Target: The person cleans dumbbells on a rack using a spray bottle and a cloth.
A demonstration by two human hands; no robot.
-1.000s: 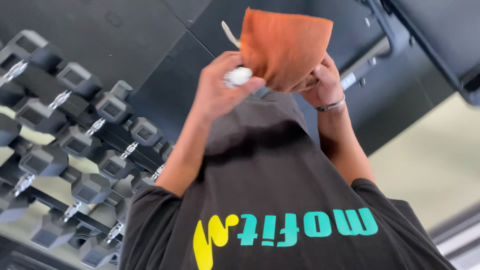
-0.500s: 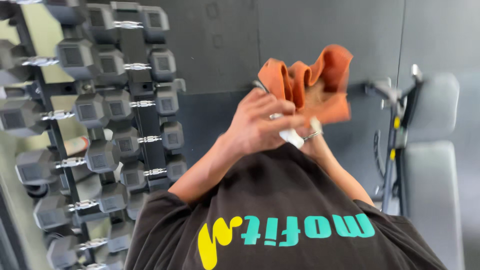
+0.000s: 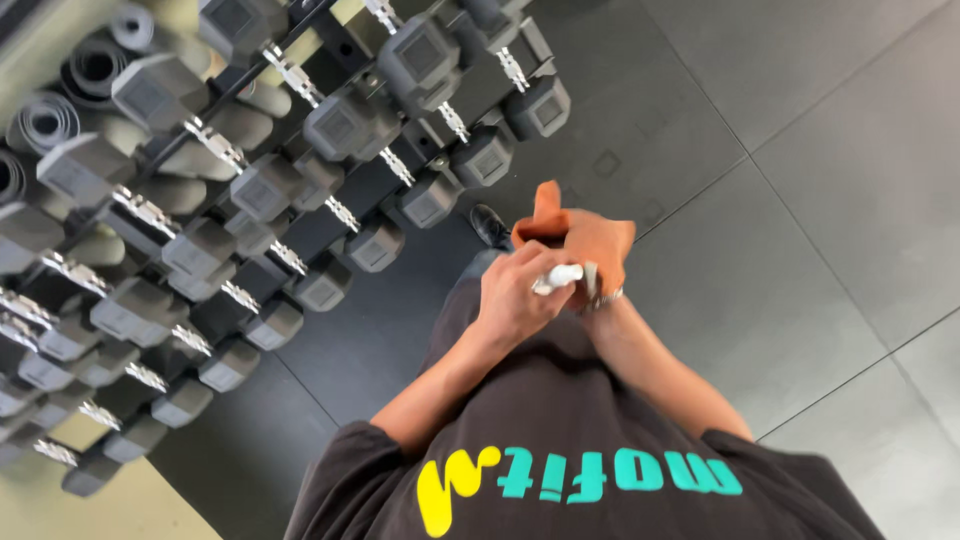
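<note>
Both my hands meet in front of my chest, above a dark floor. My left hand (image 3: pixel 512 298) is closed around a small white object (image 3: pixel 558 277) whose end pokes out between its fingers. My right hand (image 3: pixel 601 287), with a bracelet at the wrist, is mostly hidden under a bunched orange cloth (image 3: pixel 585 235) that it grips. The two hands touch each other. I cannot tell what the white object is.
A rack of grey hex dumbbells (image 3: pixel 250 190) fills the left side, with rolled mats (image 3: pixel 45 120) at the far left. My dark shoe (image 3: pixel 490 225) shows just beyond the hands. Large dark floor tiles (image 3: pixel 800 200) spread to the right. My dark printed shirt (image 3: pixel 580 450) fills the bottom.
The view has swung from the wall and a bench down to the floor. My hands have come down and the cloth, held up and spread earlier, is now bunched.
</note>
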